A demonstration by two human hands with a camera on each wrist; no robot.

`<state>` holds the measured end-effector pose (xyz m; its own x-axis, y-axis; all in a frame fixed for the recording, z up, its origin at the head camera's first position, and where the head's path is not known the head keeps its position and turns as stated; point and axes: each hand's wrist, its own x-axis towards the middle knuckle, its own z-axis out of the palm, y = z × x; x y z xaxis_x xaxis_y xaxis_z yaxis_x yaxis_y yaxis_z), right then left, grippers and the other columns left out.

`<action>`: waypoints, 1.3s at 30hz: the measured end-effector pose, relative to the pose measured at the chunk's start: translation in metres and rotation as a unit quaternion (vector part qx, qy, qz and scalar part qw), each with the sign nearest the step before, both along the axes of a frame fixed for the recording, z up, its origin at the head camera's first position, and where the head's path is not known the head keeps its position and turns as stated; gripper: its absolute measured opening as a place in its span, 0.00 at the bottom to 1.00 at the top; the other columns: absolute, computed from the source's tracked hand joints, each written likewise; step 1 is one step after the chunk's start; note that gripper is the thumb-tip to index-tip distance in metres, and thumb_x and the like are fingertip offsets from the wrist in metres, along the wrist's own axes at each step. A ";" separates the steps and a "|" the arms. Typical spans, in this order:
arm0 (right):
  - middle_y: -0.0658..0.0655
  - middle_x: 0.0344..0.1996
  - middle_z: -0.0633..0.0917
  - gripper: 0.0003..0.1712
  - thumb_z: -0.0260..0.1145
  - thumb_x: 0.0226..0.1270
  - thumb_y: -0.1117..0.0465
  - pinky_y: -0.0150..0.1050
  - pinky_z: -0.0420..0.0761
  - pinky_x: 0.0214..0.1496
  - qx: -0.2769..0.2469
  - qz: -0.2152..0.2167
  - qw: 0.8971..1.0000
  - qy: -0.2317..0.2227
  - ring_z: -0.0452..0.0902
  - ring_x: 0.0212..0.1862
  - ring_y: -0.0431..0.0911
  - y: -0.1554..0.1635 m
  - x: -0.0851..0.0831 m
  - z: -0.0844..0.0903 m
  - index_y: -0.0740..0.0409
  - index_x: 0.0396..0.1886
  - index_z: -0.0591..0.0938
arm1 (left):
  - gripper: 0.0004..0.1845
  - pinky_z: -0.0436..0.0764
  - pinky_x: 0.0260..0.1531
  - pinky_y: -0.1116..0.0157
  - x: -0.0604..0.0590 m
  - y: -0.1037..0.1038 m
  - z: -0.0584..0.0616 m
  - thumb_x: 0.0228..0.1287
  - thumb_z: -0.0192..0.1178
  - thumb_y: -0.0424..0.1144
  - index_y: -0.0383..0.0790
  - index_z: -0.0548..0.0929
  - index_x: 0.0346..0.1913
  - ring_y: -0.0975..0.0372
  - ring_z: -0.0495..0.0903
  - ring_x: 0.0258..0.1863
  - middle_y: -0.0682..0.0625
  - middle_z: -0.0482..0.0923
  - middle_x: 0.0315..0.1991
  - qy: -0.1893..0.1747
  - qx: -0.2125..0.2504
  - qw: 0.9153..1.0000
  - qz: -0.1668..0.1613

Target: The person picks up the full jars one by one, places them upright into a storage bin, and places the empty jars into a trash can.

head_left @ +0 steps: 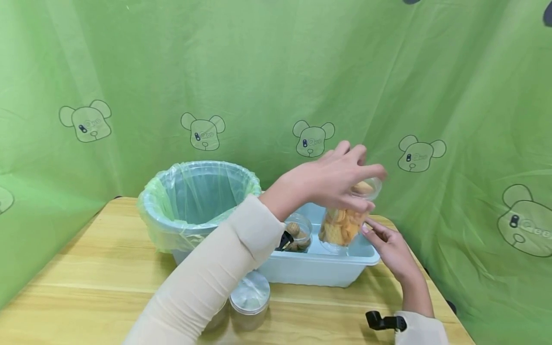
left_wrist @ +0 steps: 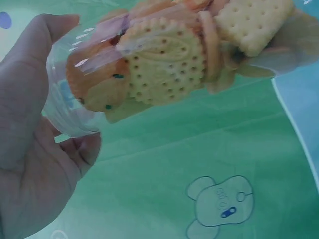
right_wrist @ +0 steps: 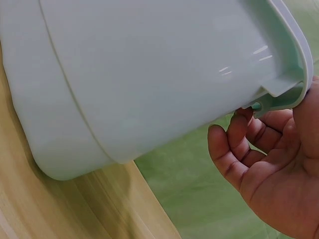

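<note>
The left hand (head_left: 332, 179) reaches across the scene from the near left, its fingers and thumb spread wide around the upper end of a clear jar (head_left: 340, 226), which it grips. Round and square crackers (left_wrist: 162, 59) fill much of the jar, which leans with its top toward the right. The jar is at the right part of a light blue bin (head_left: 310, 270), its lower end within the outline of the rim; whether it touches the bin's floor I cannot tell. The right hand (head_left: 391, 251) holds the bin's right end, the fingers curled in under the rim and the thumb up at its edge, so the grip is nearly closed. To the left of the cracker jar, a second clear jar (head_left: 302, 235) of round brown, walnut-like pieces sits inside the bin, partly hidden by the left wrist. Farther left, a bucket (head_left: 208, 189) lined with a pale green bag (head_left: 160, 230) stands on the wooden table (head_left: 99, 258). A container with a silvery top (head_left: 251, 292) stands on the near side of the bin, beside another mostly covered by the left sleeve (head_left: 224, 268). A green curtain (head_left: 258, 72) with bear outlines hangs behind.
</note>
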<state>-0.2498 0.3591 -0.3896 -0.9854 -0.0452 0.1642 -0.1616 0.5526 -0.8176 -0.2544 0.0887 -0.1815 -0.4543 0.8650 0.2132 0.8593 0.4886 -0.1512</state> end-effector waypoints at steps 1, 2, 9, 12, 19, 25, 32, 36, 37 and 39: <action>0.70 0.70 0.71 0.40 0.53 0.79 0.37 0.65 0.69 0.64 0.001 -0.001 1.000 0.001 0.66 0.69 0.64 0.000 0.000 0.000 0.54 0.80 0.63 | 0.30 0.66 0.52 0.66 -0.002 0.001 -0.002 0.71 0.53 0.66 0.67 0.64 0.73 0.58 0.61 0.56 0.52 0.63 0.63 0.003 -0.001 1.000 0.001; 0.70 0.69 0.71 0.39 0.53 0.79 0.37 0.63 0.70 0.63 0.003 -0.003 1.000 0.002 0.66 0.69 0.63 0.000 0.000 0.000 0.53 0.80 0.64 | 0.31 0.66 0.53 0.65 -0.004 0.003 -0.004 0.71 0.53 0.66 0.67 0.64 0.74 0.58 0.61 0.57 0.52 0.62 0.63 0.006 -0.001 1.000 0.002; 0.67 0.68 0.72 0.39 0.53 0.79 0.37 0.55 0.72 0.61 0.013 -0.010 1.000 0.002 0.67 0.67 0.59 0.000 0.002 0.001 0.52 0.80 0.63 | 0.34 0.65 0.55 0.65 -0.019 0.013 -0.021 0.72 0.53 0.66 0.65 0.62 0.76 0.57 0.60 0.56 0.49 0.62 0.65 0.001 -0.012 1.000 0.012; 0.66 0.61 0.75 0.38 0.53 0.80 0.38 0.45 0.76 0.55 0.019 -0.012 1.000 0.008 0.70 0.61 0.54 -0.001 0.001 0.002 0.50 0.80 0.64 | 0.33 0.65 0.55 0.65 -0.024 0.017 -0.032 0.73 0.54 0.65 0.66 0.62 0.76 0.58 0.60 0.56 0.50 0.62 0.64 -0.012 -0.019 1.000 0.015; 0.61 0.56 0.74 0.37 0.54 0.79 0.38 0.35 0.75 0.50 0.023 -0.018 1.000 0.008 0.69 0.56 0.48 -0.002 0.002 0.003 0.50 0.79 0.66 | 0.32 0.66 0.54 0.65 -0.032 0.023 -0.057 0.73 0.55 0.64 0.66 0.63 0.76 0.60 0.60 0.56 0.52 0.63 0.63 -0.039 -0.024 0.999 0.024; 0.63 0.54 0.77 0.35 0.55 0.80 0.40 0.33 0.78 0.47 0.013 -0.015 1.000 0.015 0.74 0.52 0.46 -0.003 0.002 0.004 0.51 0.78 0.67 | 0.33 0.67 0.55 0.64 -0.036 0.023 -0.074 0.73 0.54 0.65 0.64 0.63 0.76 0.58 0.60 0.56 0.50 0.63 0.64 -0.036 -0.039 0.998 0.027; 0.64 0.52 0.79 0.34 0.55 0.80 0.42 0.34 0.79 0.46 0.003 -0.010 1.000 0.018 0.76 0.49 0.44 -0.003 0.002 0.004 0.52 0.78 0.67 | 0.34 0.68 0.55 0.64 -0.042 0.023 -0.088 0.72 0.55 0.66 0.63 0.64 0.76 0.58 0.61 0.57 0.48 0.63 0.65 -0.060 -0.034 0.997 0.031; 0.64 0.52 0.80 0.34 0.55 0.81 0.42 0.34 0.80 0.46 0.000 -0.008 1.000 0.016 0.78 0.50 0.43 -0.002 0.002 0.003 0.51 0.79 0.67 | 0.34 0.69 0.57 0.63 -0.043 0.023 -0.097 0.71 0.55 0.67 0.63 0.64 0.76 0.58 0.61 0.58 0.48 0.63 0.66 -0.074 -0.039 0.996 0.035; 0.64 0.52 0.80 0.34 0.55 0.81 0.42 0.34 0.80 0.47 0.000 -0.008 1.000 0.015 0.78 0.50 0.43 -0.002 0.002 0.003 0.50 0.79 0.67 | 0.34 0.69 0.57 0.63 -0.044 0.022 -0.098 0.71 0.55 0.67 0.63 0.64 0.76 0.58 0.61 0.58 0.48 0.63 0.66 -0.075 -0.039 0.996 0.036; 0.64 0.53 0.80 0.34 0.55 0.80 0.42 0.35 0.80 0.47 -0.002 -0.008 1.000 0.013 0.78 0.50 0.43 -0.001 0.001 0.003 0.50 0.79 0.66 | 0.34 0.69 0.56 0.63 -0.044 0.022 -0.102 0.71 0.55 0.67 0.63 0.65 0.75 0.59 0.61 0.57 0.48 0.63 0.65 -0.078 -0.037 0.996 0.036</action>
<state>-0.2485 0.3576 -0.3869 -0.9813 -0.0288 0.1904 -0.1744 0.5522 -0.8153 -0.2982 0.1107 -0.2832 -0.5376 0.8402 0.0718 0.8388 0.5415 -0.0561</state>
